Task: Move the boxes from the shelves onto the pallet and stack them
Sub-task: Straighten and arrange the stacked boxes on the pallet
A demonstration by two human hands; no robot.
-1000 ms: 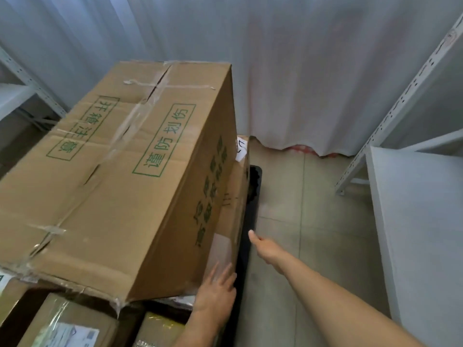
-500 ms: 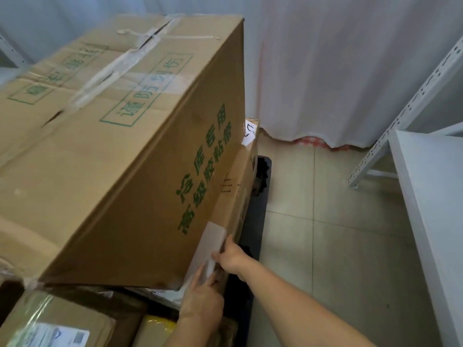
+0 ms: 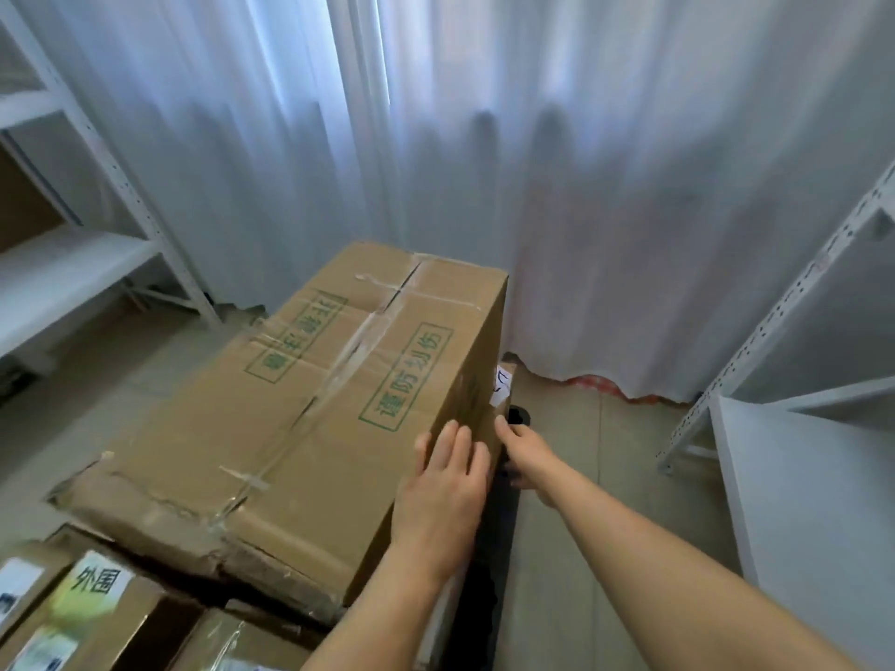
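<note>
Big box (image 3: 300,418) lay on the stack of boxes on the pallet (image 3: 484,598).
The left hand (image 3: 448,481) pressed flat, fingers straight, on its near right top edge; the right hand (image 3: 525,452) touched its right side, grip unclear. Shelves (image 3: 72,263) stood far left.

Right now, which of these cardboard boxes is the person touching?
The big box with green print atop the stack; both the left hand and right hand touch it. The smaller labelled boxes below go untouched.
</note>
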